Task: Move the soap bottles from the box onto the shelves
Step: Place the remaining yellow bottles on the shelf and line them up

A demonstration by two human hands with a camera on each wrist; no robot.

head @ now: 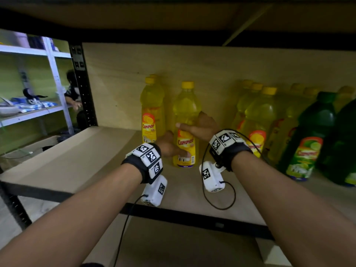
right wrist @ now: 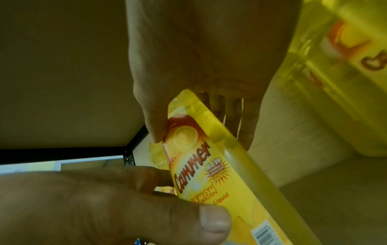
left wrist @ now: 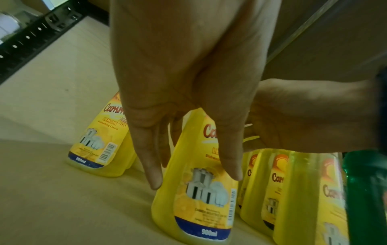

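A yellow lemon soap bottle (head: 185,112) with a yellow cap stands upright on the wooden shelf board (head: 77,160). Both hands hold it. My left hand (head: 173,149) grips its lower part, thumb across the label and fingers at its left side; the left wrist view shows this hand (left wrist: 193,178) on the bottle (left wrist: 199,207). My right hand (head: 189,122) grips the bottle higher up, thumb on the front and fingers round the right side. In the right wrist view that hand (right wrist: 201,140) clasps the bottle (right wrist: 209,174). The box is not in view.
Another yellow bottle (head: 152,108) stands just behind and to the left. A row of yellow bottles (head: 258,116) and green bottles (head: 312,135) fills the right. A black upright (head: 82,83) bounds the shelf's left end. A person (head: 73,93) sits by white shelving (head: 55,78) beyond.
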